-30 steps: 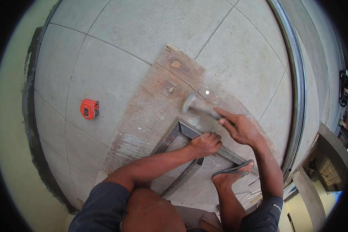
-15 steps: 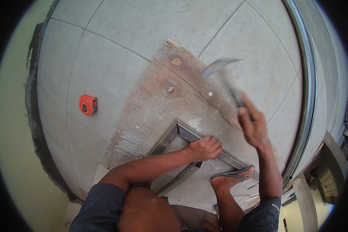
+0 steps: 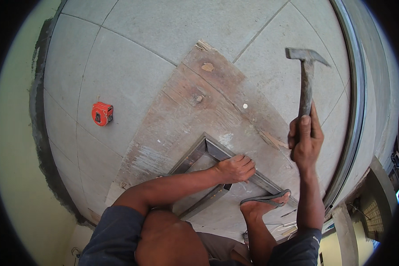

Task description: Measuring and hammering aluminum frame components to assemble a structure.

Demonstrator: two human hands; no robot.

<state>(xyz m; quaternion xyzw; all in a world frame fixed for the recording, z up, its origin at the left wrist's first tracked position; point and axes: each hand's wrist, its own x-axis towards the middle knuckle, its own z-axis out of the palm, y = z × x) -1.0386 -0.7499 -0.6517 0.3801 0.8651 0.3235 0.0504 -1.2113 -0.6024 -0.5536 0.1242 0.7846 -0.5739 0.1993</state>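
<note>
My right hand (image 3: 307, 142) is wrapped round the handle of a claw hammer (image 3: 306, 80), which is raised upright at the right with its head at the top. My left hand (image 3: 237, 169) is closed over one bar of a grey metal frame (image 3: 218, 152) made of square tubing. The frame lies on a worn wooden board (image 3: 177, 115), one corner pointing away from me. A shorter tube (image 3: 208, 200) stands off that bar just below my left hand, its end hollow. My foot in a dark flip-flop (image 3: 270, 198) rests at the bar's near right part.
On the tiles at the left lies a red tape measure (image 3: 102, 114). A metal track (image 3: 358, 97) curves along the right side, and a pale wall (image 3: 13, 142) rises at the left. A small white disc (image 3: 245, 106) sits on the board.
The hammer has swung up and to the right from a blurred, tilted pose over the board. My left hand and the metal frame have stayed in place.
</note>
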